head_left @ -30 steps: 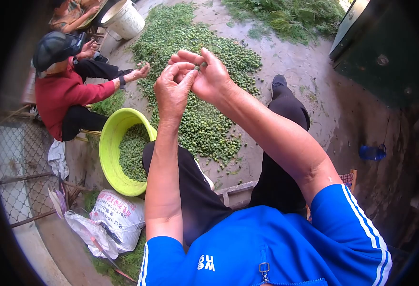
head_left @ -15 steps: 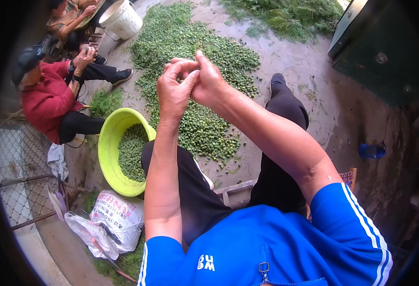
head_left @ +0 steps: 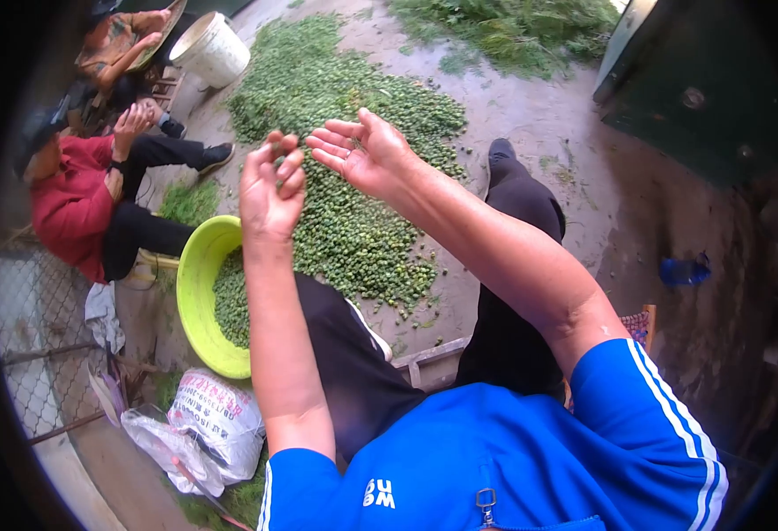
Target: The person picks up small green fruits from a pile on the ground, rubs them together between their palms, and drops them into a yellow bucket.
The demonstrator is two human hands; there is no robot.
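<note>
My left hand [head_left: 268, 188] is raised in front of me with its fingers curled around a small green fruit. My right hand [head_left: 364, 152] is beside it, a little apart, palm up with fingers spread and nothing gripped. Both hover above a wide pile of small green fruits [head_left: 354, 221] spread on the concrete ground. A lime-green basin [head_left: 192, 292] partly filled with the same fruits stands by my left knee, below my left hand.
A person in a red top [head_left: 70, 203] sits at left, and another person [head_left: 123, 40] is beyond, near a white bucket [head_left: 207, 49]. Cut green branches [head_left: 513, 26] lie at the top. Printed sacks [head_left: 216, 411], a wire fence [head_left: 26, 327], a blue bottle [head_left: 685, 270] and a dark green door [head_left: 699, 80] surround me.
My hands were pressed together working on one fruit; they have now separated, the left moving down-left with fingers curled, the right opening palm up. The person in red leaned back.
</note>
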